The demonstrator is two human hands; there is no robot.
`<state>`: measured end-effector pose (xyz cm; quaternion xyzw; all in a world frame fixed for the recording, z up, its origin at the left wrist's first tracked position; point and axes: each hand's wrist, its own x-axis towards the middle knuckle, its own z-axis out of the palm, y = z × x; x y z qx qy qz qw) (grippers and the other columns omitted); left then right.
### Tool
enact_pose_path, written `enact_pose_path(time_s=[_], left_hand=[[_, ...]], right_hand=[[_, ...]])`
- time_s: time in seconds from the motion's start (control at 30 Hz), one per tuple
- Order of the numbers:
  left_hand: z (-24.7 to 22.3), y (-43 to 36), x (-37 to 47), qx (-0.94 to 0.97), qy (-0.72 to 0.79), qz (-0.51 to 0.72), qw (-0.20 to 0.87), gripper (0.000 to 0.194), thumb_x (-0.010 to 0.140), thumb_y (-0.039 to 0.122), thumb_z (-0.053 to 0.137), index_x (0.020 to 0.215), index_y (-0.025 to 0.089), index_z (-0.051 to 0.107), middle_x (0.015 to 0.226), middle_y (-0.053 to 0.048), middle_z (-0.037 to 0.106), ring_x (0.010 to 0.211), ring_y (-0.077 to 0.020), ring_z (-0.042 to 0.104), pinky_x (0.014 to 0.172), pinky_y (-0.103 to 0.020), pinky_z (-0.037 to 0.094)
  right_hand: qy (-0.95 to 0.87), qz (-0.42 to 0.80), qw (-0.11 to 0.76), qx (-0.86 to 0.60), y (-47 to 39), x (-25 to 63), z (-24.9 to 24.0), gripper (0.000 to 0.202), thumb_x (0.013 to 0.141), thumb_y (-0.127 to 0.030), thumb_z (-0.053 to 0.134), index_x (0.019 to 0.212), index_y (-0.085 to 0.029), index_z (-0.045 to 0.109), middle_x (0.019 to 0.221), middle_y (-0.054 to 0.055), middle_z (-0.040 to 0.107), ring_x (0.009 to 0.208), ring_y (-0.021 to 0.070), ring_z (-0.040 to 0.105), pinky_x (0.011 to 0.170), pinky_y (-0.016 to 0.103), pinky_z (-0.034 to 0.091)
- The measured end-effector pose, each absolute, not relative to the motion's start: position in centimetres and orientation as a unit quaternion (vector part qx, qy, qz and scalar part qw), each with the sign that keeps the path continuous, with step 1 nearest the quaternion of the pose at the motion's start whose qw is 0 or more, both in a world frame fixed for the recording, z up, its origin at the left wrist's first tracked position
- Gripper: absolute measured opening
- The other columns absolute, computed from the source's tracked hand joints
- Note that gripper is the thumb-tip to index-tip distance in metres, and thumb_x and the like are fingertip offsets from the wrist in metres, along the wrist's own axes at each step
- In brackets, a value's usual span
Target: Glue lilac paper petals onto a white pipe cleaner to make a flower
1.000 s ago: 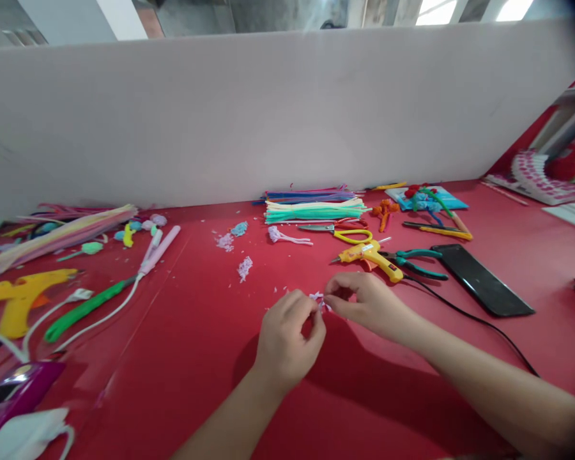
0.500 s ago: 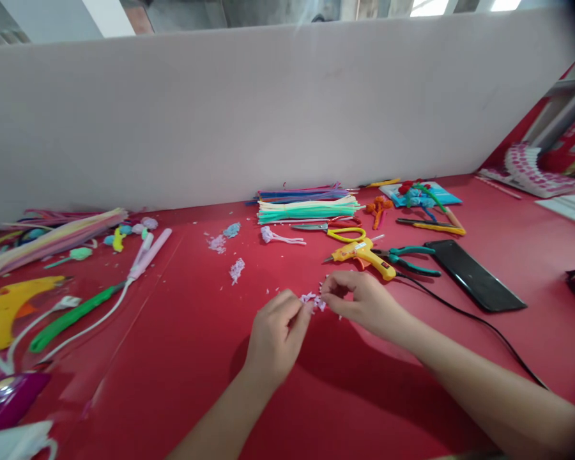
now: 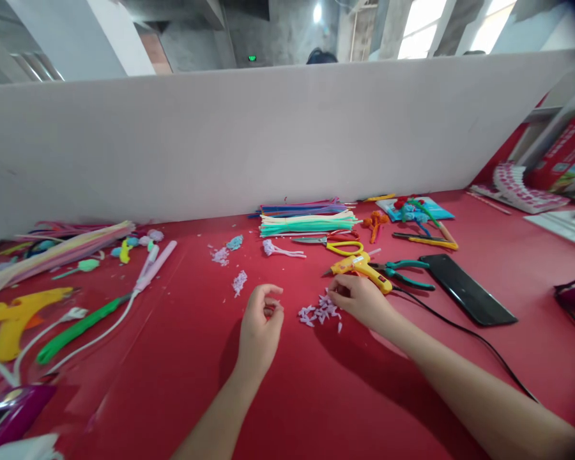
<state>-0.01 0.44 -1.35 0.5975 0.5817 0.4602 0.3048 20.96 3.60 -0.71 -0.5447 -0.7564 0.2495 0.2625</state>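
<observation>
Lilac fuzzy clippings pile (image 3: 320, 312): right hand (image 3: 358, 298) nearer, at right edge, grip unclear; left hand (image 3: 260, 327) leftward, fingers parted.

Left hand (image 3: 260, 327) and right hand (image 3: 359, 299) are bare, as are the 2 slim, tapering forearms (image 3: 223, 406).

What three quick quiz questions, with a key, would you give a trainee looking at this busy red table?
1. Which hand is nearer the loose lilac pieces: A, the left; B, the right?
2. True or false: the black phone lies flat on the red table.
3. How many yellow glue guns can you count?

Key: 1, B: the right hand is at their edge, while the left hand is held apart from them. 2, true. 3, two.
</observation>
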Motion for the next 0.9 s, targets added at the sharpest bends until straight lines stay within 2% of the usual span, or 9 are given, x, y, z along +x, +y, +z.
enact_pose_path(time_s=[0.13,0.27,0.4,0.5,0.57,0.63,0.7,0.83,0.9], left_hand=[[-2.0,0.9,-0.1,0.589,0.579,0.457,0.331,0.014,0.077,0.017,0.050,0.089,0.019,0.055,0.090,-0.004,0.058,0.079,-0.0156,0.055,0.073,-0.029,0.044],[-2.1,0.8,0.1,0.592,0.575,0.443,0.350,0.011,0.077,0.018,0.050,0.086,0.018,0.056,0.087,-0.004,0.060,0.080,-0.0159,0.056,0.071,-0.028,0.045],[-1.6,0.5,0.2,0.580,0.570,0.454,0.365,0.011,0.079,0.025,0.052,0.086,0.018,0.056,0.083,-0.003,0.060,0.075,-0.0145,0.056,0.066,-0.025,0.045],[-1.2,0.3,0.3,0.582,0.560,0.444,0.388,0.024,0.085,0.036,0.046,0.074,0.018,0.057,0.073,-0.003,0.059,0.065,-0.0135,0.054,0.058,-0.024,0.043],[-1.2,0.2,0.3,0.586,0.553,0.450,0.385,0.036,0.087,0.038,0.040,0.060,0.017,0.052,0.074,-0.004,0.059,0.064,-0.0135,0.055,0.056,-0.024,0.043],[-1.5,0.1,0.5,0.583,0.564,0.450,0.373,0.028,0.086,0.037,0.042,0.071,0.018,0.055,0.068,-0.002,0.056,0.062,-0.0138,0.054,0.056,-0.024,0.043],[-1.9,0.0,0.8,0.580,0.579,0.453,0.351,0.013,0.082,0.032,0.050,0.081,0.019,0.054,0.070,0.000,0.056,0.063,-0.0134,0.055,0.059,-0.025,0.044],[-2.5,-0.2,1.1,0.621,0.571,0.427,0.326,0.010,0.081,0.022,0.049,0.091,0.021,0.051,0.088,-0.002,0.059,0.069,-0.0132,0.056,0.064,-0.026,0.044],[-2.6,-0.3,1.1,0.640,0.566,0.417,0.310,0.014,0.081,0.021,0.047,0.095,0.022,0.051,0.091,-0.003,0.060,0.072,-0.0144,0.056,0.066,-0.027,0.044]], right_hand=[[-0.773,0.239,0.251,-0.531,3.8,20.9,-1.2,0.010,0.076,-0.018,0.052,0.070,-0.017,0.060,0.070,0.002,0.059,0.063,0.0128,0.052,0.056,0.022,0.035],[-0.824,0.248,0.204,-0.467,3.1,20.4,-0.8,0.014,0.075,-0.014,0.052,0.067,-0.017,0.062,0.070,0.002,0.059,0.065,0.0118,0.052,0.058,0.021,0.035],[-0.839,0.182,0.181,-0.479,2.9,20.7,0.2,0.029,0.085,-0.026,0.047,0.060,-0.016,0.058,0.063,0.002,0.056,0.061,0.0125,0.050,0.056,0.023,0.032],[-0.795,0.166,0.185,-0.554,3.1,21.5,1.1,0.036,0.087,-0.032,0.042,0.058,-0.017,0.056,0.054,0.000,0.052,0.052,0.0119,0.046,0.051,0.024,0.028],[-0.782,0.173,0.196,-0.566,3.4,21.8,1.7,0.026,0.085,-0.026,0.044,0.069,-0.018,0.061,0.057,0.000,0.056,0.054,0.0123,0.050,0.052,0.023,0.031],[-0.792,0.174,0.197,-0.551,4.2,21.9,2.3,0.018,0.082,-0.019,0.047,0.090,-0.019,0.063,0.070,0.000,0.063,0.062,0.0124,0.056,0.056,0.022,0.036],[-0.810,0.156,0.165,-0.541,6.2,21.6,2.9,0.026,0.079,-0.017,0.051,0.104,-0.019,0.059,0.078,0.001,0.066,0.067,0.0124,0.059,0.057,0.021,0.039],[-0.818,0.078,0.114,-0.559,13.1,19.2,3.4,0.015,0.084,-0.018,0.051,0.090,-0.015,0.064,0.083,0.006,0.066,0.080,0.0189,0.062,0.068,0.027,0.045],[-0.820,0.060,0.097,-0.561,16.5,17.5,3.0,0.018,0.087,-0.025,0.052,0.099,-0.015,0.062,0.101,0.008,0.063,0.090,0.0203,0.060,0.077,0.033,0.048]])
